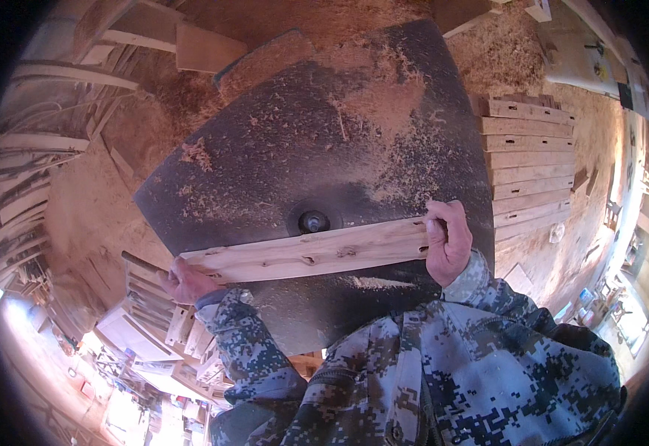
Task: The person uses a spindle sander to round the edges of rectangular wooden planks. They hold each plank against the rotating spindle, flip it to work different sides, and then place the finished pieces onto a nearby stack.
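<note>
A pale wooden board (309, 251) with several knots lies across the dark machine table (265, 160), tilted slightly up toward the right. My left hand (187, 282) grips its left end, past the table's edge. At the other end my right hand (449, 241) is closed round the board, with the thumb and fingers bent over it. Just beyond the board's far edge a round metal spindle (313, 221) sits in a hole in the table. Camouflage sleeves cover both my forearms.
Sawdust and shavings (384, 104) are strewn over the table, thickest at the far right. Slotted boards (529, 163) are stacked to the right. More boards (150, 286) stand at the lower left, and curved timber pieces (72, 72) fill the far left. A wooden block (209, 49) sits beyond the table.
</note>
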Demonstrator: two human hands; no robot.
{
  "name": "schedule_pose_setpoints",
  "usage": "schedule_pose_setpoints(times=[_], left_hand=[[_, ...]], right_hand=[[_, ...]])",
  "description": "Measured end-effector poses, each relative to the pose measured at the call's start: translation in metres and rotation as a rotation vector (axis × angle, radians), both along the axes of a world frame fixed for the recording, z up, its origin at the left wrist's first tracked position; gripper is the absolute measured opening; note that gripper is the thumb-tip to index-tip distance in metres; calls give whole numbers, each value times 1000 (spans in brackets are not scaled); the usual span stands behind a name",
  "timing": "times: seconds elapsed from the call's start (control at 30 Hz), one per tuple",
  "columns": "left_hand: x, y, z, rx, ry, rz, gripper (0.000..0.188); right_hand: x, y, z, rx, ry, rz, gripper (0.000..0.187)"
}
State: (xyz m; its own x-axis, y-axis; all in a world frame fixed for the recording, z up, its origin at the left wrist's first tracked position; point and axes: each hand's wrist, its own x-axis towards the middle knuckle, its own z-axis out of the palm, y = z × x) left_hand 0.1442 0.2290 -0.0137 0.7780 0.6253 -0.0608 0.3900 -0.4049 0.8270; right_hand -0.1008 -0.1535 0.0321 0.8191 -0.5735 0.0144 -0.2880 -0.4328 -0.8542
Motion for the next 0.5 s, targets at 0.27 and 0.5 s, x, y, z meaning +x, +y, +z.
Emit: schedule_pose_setpoints(times=[0.27,0.5], left_hand=[[7,21,-10,-30,-26,-16,65],[11,24,-9,24,-36,5,70]], right_hand=[[11,2,-5,-83,-47,-8,32],[17,7,-6,-94,-15,-38,35]])
